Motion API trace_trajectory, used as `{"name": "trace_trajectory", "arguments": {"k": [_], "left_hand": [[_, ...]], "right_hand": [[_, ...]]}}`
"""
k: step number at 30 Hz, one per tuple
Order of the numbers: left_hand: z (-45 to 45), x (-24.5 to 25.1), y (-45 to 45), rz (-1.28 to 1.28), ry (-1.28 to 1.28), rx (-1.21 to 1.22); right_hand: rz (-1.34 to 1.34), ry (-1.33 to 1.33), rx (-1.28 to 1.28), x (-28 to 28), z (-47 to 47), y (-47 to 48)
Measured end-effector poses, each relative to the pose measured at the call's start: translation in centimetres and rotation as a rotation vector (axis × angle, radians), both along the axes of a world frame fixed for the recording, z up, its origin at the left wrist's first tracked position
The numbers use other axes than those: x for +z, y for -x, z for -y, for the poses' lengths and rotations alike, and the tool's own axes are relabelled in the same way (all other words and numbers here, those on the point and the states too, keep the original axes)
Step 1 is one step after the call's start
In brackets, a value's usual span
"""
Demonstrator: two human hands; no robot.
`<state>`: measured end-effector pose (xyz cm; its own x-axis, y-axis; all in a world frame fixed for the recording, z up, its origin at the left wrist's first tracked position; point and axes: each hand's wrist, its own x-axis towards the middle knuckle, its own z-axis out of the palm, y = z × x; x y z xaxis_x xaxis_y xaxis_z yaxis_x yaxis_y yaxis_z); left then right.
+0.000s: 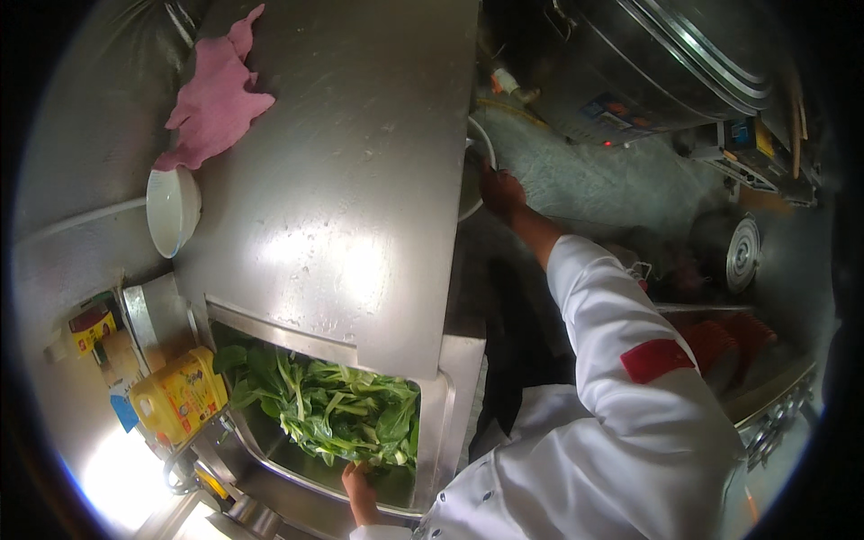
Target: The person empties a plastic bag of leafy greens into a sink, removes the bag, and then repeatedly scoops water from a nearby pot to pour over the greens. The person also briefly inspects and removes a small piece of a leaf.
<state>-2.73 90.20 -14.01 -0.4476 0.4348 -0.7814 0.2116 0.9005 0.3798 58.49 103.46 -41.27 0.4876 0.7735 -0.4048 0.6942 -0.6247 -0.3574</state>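
Leafy green vegetables (337, 405) lie piled in a stainless steel sink (432, 432) at the lower left. My left hand (361, 482) is at the near edge of the pile, its fingertips against the greens. Whether those fingers grip any leaves is hard to see. Out to the right, my right hand (503, 191) grips the rim of a round white bucket (487, 143) beside the counter. The steel counter edge covers much of that bucket, and its contents are too dark to tell.
On the steel counter (324, 169) are a pink cloth (219, 101) and a white bowl (173, 210) tipped on its side. A yellow plastic container (181, 395) stands beside the sink. A large steel pot (648, 74) stands at the upper right above wet floor (574, 169).
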Motion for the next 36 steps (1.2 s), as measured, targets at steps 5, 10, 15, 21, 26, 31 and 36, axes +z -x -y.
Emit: {"name": "trace_trajectory", "arguments": {"k": [5, 10, 15, 21, 26, 31, 36], "left_hand": [[-0.4, 0.2, -1.1, 0.033, -0.051, 0.025], [-0.1, 0.0, 0.2, 0.048, -0.035, 0.191], [0.2, -0.1, 2.6, -0.099, -0.037, 0.268], [-0.2, -0.5, 4.4, -0.118, -0.004, 0.059], [-0.4, 0.3, 5.1, -0.168, -0.041, -0.013], [-0.9, 0.6, 6.3, -0.155, -0.193, 0.07], [-2.0, 0.4, 7.0, -0.243, -0.184, 0.046]], "right_hand": [[0.077, -0.114, 0.045, -4.1, -0.2, 1.6], [-0.164, -0.095, 0.061, -6.0, -1.2, 2.6], [-0.382, -0.367, 0.124, -7.1, -1.6, 1.4], [-0.332, -0.309, 0.665, -5.0, 1.0, -1.0], [-1.096, -0.087, -0.19, -1.3, 2.1, -0.8], [-1.155, -0.067, -0.194, 1.9, 2.2, -1.1], [-1.144, -0.15, -0.26, 4.1, 3.1, -0.9]]}}
